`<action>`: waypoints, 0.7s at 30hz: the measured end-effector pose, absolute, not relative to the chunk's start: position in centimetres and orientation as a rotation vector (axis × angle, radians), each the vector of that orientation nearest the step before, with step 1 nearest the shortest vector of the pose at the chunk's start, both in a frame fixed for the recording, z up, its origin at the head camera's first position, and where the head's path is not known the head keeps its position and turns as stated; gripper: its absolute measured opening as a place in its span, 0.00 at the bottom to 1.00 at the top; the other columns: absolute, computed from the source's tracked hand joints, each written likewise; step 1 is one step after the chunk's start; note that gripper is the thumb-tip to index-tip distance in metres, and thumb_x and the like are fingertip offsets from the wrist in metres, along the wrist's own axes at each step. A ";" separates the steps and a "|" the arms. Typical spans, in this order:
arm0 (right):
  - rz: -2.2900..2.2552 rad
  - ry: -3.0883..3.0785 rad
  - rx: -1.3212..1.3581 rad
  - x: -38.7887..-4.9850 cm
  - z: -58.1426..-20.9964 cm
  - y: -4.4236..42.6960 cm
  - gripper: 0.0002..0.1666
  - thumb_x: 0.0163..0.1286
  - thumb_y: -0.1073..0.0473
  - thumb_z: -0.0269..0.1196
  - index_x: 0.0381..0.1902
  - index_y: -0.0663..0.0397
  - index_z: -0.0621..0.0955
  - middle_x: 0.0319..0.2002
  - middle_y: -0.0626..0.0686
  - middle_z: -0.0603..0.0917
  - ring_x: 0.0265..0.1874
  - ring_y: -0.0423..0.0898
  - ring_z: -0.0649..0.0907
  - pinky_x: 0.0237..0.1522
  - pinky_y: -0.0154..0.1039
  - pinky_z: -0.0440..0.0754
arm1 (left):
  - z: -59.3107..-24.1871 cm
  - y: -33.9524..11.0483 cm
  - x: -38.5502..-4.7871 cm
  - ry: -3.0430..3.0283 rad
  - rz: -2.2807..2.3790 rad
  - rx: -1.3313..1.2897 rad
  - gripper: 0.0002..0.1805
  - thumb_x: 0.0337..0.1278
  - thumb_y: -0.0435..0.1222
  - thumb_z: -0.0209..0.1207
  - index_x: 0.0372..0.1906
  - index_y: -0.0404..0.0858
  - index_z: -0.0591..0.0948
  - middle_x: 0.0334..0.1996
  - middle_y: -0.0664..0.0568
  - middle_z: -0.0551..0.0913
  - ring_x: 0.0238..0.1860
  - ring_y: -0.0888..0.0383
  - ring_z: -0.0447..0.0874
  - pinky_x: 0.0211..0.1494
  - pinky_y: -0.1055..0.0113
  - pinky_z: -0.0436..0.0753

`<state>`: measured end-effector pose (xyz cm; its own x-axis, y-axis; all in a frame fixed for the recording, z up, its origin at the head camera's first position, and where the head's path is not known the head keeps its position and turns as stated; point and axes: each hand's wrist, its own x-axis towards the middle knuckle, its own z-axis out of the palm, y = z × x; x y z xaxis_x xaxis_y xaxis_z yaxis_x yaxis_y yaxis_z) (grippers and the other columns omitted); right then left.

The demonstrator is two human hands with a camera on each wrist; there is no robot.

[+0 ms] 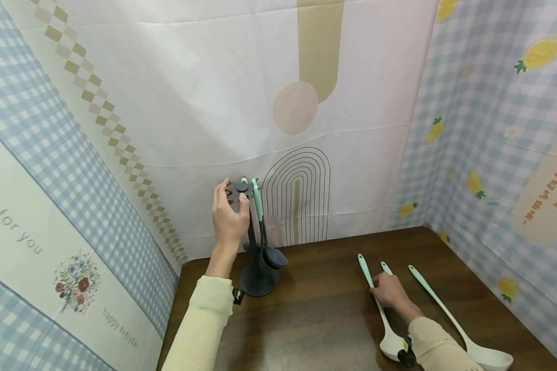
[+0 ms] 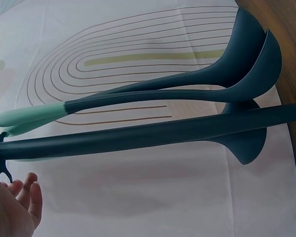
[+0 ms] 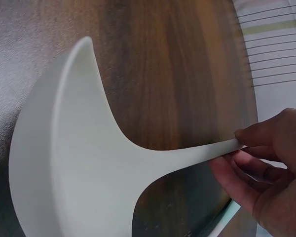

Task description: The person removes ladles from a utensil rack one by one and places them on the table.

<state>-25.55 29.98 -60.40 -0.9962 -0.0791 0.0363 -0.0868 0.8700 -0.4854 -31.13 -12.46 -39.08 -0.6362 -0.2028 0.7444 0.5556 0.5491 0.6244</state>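
White ladle [image 3: 93, 158] pinched mid-handle by right grip [image 1: 392, 291], likely for control; left grip [image 1: 230, 215] holds dark stand [image 1: 259, 281] up top, probably steadying it.

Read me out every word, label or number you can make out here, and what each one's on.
"es for you" (cut off at the frame edge): white panel at left.
"happy everyday": same panel, by the printed bouquet.
Orange-brown lettering on the pale pink patch at right: too small and blurred to read.
Utensil stand and held white ladle: no lettering visible.
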 end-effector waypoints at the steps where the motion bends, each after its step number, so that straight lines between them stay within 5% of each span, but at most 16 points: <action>1: 0.790 -3.031 0.133 -25.5 -60.6 30.1 0.09 0.63 0.67 0.70 0.38 0.70 0.88 0.28 0.56 0.88 0.25 0.49 0.81 0.28 0.44 0.82 | -39.1 -12.5 -31.1 -1.958 -1.159 -0.287 0.33 0.73 0.43 0.53 0.76 0.29 0.69 0.65 0.36 0.75 0.58 0.41 0.78 0.56 0.41 0.83; 7: 0.872 -3.041 0.097 -24.9 -61.4 30.5 0.06 0.63 0.68 0.69 0.26 0.58 0.85 0.18 0.50 0.81 0.15 0.44 0.79 0.17 0.39 0.80 | -39.2 -12.6 -31.2 -1.961 -1.148 -0.281 0.33 0.73 0.44 0.53 0.75 0.29 0.70 0.66 0.38 0.75 0.58 0.42 0.78 0.56 0.42 0.83; 16: 0.933 -3.087 0.004 -24.4 -61.5 30.5 0.04 0.65 0.69 0.69 0.37 0.67 0.87 0.28 0.57 0.85 0.15 0.45 0.82 0.17 0.39 0.83 | -39.0 -12.7 -31.0 -1.958 -1.153 -0.282 0.34 0.72 0.43 0.54 0.76 0.29 0.69 0.65 0.36 0.75 0.57 0.41 0.78 0.56 0.41 0.83; 21: 0.931 -3.091 -0.020 -24.2 -61.4 30.5 0.04 0.66 0.70 0.69 0.30 0.62 0.85 0.23 0.53 0.82 0.13 0.44 0.81 0.16 0.39 0.82 | -38.9 -12.5 -31.0 -1.963 -1.144 -0.281 0.34 0.72 0.44 0.53 0.75 0.29 0.70 0.64 0.37 0.76 0.57 0.41 0.78 0.55 0.43 0.84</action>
